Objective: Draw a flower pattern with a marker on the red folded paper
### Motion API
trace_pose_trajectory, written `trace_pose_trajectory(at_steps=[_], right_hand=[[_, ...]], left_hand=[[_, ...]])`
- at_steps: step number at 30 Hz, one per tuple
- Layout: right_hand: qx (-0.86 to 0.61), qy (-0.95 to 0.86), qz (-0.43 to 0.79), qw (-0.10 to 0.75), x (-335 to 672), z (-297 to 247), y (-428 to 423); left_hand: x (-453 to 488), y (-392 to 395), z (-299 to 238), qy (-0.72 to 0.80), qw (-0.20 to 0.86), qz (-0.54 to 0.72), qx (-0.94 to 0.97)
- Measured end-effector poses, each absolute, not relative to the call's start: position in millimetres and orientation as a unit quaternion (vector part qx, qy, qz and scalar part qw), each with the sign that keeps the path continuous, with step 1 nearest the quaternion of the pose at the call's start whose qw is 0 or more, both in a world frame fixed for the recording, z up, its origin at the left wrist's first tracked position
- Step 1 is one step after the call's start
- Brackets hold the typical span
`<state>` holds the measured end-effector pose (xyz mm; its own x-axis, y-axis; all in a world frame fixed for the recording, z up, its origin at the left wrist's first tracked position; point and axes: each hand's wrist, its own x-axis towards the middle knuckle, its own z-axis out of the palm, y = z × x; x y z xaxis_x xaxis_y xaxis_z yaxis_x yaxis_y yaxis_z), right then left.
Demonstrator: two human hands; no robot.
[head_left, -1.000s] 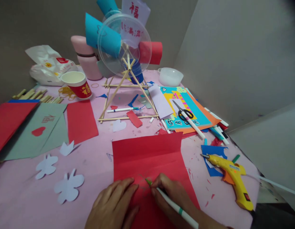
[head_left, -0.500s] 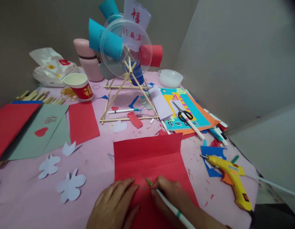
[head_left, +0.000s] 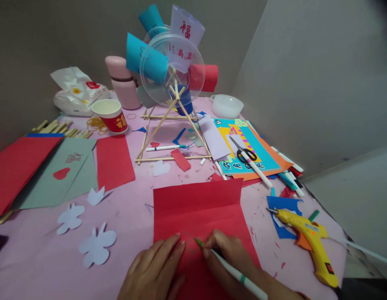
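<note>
A sheet of red paper, creased across its upper part, lies in front of me with faint lines near its middle. My left hand rests flat on the paper's left side, fingers stretched out. In my right hand is a white marker pen with a green band; its green tip points down at the faint lines, and I cannot tell whether it touches. White paper flower cutouts lie to the left of my hands.
Behind the paper stands a stick-framed wheel with coloured paper cups. A yellow glue gun lies at right, its cord trailing off. Scissors rest on coloured sheets. A paper cup and pink flask stand at the back left.
The whole scene has shifted slightly right and down in view. Both hands keep their places on the red paper, and the pen tip stays near the same spot.
</note>
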<state>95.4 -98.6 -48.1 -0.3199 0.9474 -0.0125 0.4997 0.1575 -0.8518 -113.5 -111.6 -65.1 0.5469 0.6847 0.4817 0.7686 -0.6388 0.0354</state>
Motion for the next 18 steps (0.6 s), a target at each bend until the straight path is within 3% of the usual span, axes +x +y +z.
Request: trace_pose_trajectory(at_steps=[6, 18], right_hand=[[-0.526, -0.633, 0.454, 0.343, 100, -47, -105], [-0.552, -0.703, 0.376, 0.244, 98, -46, -104]], left_hand=[[-111, -110, -60, -0.391, 0.117, -0.205, -0.89], [-117, -116, -77, -0.374, 0.131, -0.227, -0.89]])
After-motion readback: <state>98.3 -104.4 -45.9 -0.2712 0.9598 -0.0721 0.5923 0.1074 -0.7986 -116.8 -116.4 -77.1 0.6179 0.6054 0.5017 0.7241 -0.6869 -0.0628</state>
